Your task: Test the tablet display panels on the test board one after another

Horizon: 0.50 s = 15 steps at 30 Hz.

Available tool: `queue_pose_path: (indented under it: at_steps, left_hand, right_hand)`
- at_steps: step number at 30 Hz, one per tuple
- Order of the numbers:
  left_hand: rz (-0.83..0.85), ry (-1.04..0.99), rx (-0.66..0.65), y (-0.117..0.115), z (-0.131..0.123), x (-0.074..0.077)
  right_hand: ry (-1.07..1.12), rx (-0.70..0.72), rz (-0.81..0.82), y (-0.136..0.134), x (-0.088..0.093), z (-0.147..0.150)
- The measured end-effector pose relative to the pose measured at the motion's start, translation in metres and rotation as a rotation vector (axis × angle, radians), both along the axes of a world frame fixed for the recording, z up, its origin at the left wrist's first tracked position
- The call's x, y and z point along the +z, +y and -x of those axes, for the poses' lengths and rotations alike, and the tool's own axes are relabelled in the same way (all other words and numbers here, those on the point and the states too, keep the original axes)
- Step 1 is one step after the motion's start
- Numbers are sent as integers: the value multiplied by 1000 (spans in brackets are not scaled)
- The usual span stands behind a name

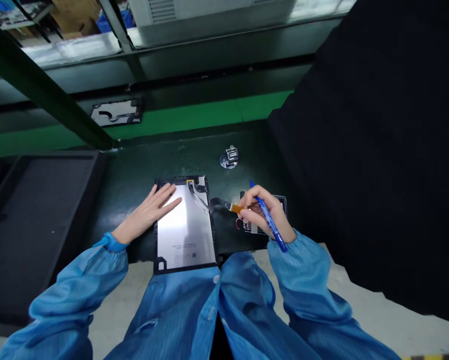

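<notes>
The left hand (149, 212) is lying open and flat, its fingers spread, on a silver tablet panel (185, 225) set in a black frame. The panel is sitting on the dark bench (179, 155) directly under that hand, with its long side pointing away from the person. A small label is showing near the edge closest to the person.

The right hand (264, 212) is closed, gripping a blue marker (270, 221) that is slanting across the palm, with its tip end poking out past the thumb side and its other end reaching down beyond the heel of the hand. The fingertips are sitting right beside an orange tab (236, 208) at the end of a dark ribbon cable (213, 202). I cannot tell whether they are pinching it. The cable is running from the top corner of the panel across to the right hand.

Under the right hand, a second black frame (264, 215) is lying on the bench, with a small red wire loop (239, 223) showing near the fingers. Ahead of both hands, a chrome tally counter (229, 158) is standing on a round base. A black tray (40, 225) is sitting to the left of the left hand, and black cloth (359, 125) is hanging to the right of the right hand. Blue sleeves (295, 270) are covering both arms.
</notes>
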<state>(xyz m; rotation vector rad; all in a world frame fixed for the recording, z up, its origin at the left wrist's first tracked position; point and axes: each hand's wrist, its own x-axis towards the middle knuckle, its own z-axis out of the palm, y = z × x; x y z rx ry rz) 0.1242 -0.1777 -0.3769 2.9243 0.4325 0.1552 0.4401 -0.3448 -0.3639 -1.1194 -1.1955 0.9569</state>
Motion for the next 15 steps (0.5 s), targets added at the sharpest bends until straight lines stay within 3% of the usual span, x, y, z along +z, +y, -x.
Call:
queue_pose_path:
  at_steps: [4,7,11,15]
  left_hand:
    - [43,-14,224,-7,-15,24]
    - [242,-195,224,-26,-46,40]
    - [647,-274,200,-52,-89,38]
    - [908,-277,239,-61,-103,31]
  right_hand:
    - [-61,-37,28,1,1,14]
    - [-124,-19,15,5,-1,23]
    - [-245,-16,-13,7,-5,30]
    - [-322,22,-27,8,-6,34]
